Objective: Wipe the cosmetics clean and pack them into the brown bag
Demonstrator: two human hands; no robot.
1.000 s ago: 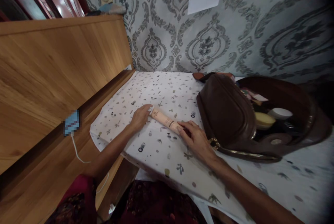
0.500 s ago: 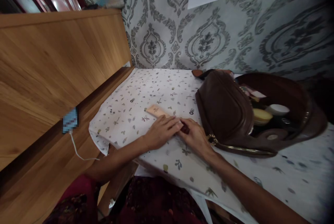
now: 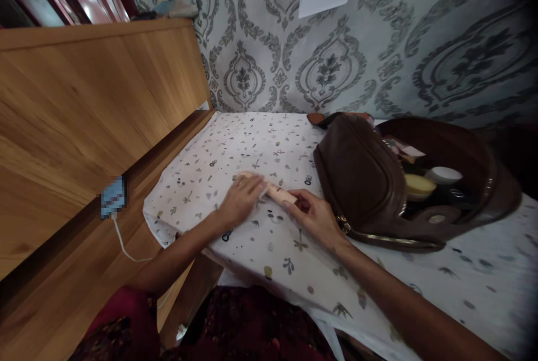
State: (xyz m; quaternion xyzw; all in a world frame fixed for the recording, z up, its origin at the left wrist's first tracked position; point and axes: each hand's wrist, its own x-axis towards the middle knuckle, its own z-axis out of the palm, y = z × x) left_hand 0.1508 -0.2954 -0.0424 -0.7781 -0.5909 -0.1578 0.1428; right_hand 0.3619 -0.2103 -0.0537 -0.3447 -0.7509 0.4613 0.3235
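A slim peach-coloured tube (image 3: 281,193) lies slantwise low over the patterned tablecloth (image 3: 247,142). My right hand (image 3: 313,212) pinches its near end between thumb and fingers, close to the open brown bag (image 3: 357,165). Over the tube's far part rests my left hand (image 3: 242,198), fingers stretched out flat and a little blurred. That hand covers some of the tube, and only a sliver of its far tip shows beyond the fingers.
Inside the bag are a yellow oval item (image 3: 419,187) and a white round lid (image 3: 443,175). A wooden panel (image 3: 105,86) stands on the left. Beside the table, a blurred-out device (image 3: 113,197) trails a white cable (image 3: 124,244).
My left hand has slid left along the tube, away from my right hand, baring the tube's middle. My right hand stays at the near end.
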